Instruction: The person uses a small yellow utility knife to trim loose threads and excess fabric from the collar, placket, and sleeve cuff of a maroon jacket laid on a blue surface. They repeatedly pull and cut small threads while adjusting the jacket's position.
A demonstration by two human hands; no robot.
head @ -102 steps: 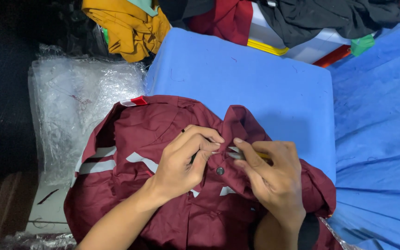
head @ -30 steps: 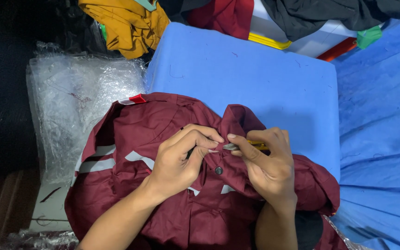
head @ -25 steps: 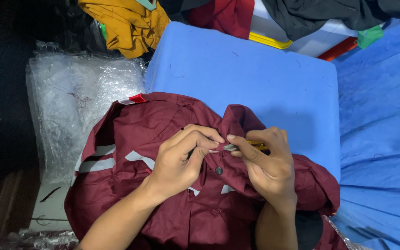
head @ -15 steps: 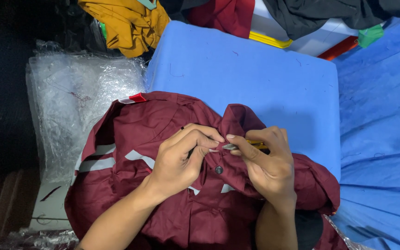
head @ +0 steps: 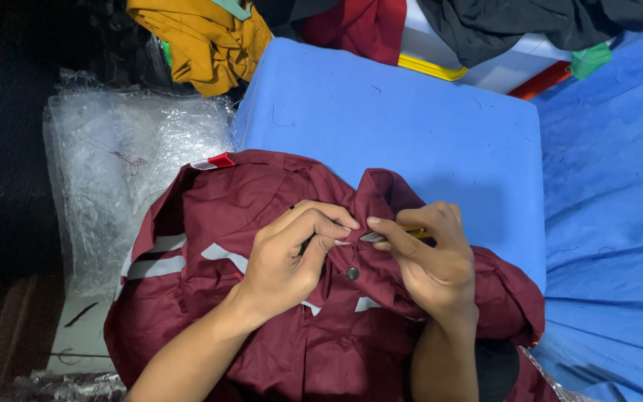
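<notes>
Matt woven cloth on the maroon work shirt [head: 262, 216], soft and creased, with smooth pale-grey tape strips [head: 159, 257] that look a bit shiny. Dark snap button [head: 352, 273], hard, metal or plastic, can't tell which. Small tool [head: 392, 234] in the right hand [head: 433, 260]: bright metal tip, yellow grip, probably plastic. Blue cover [head: 411, 126]: matt cloth, smooth, dotted with lint and stray threads. Clear plastic bags [head: 120, 164], glossy and crinkled. Mustard garment [head: 202, 37], plain matt cloth.

Blue-covered worktop [head: 411, 126] under even light, crinkled clear plastic sheeting [head: 128, 171] at its left edge, heaped garments [head: 202, 37] beyond its far edge.
</notes>
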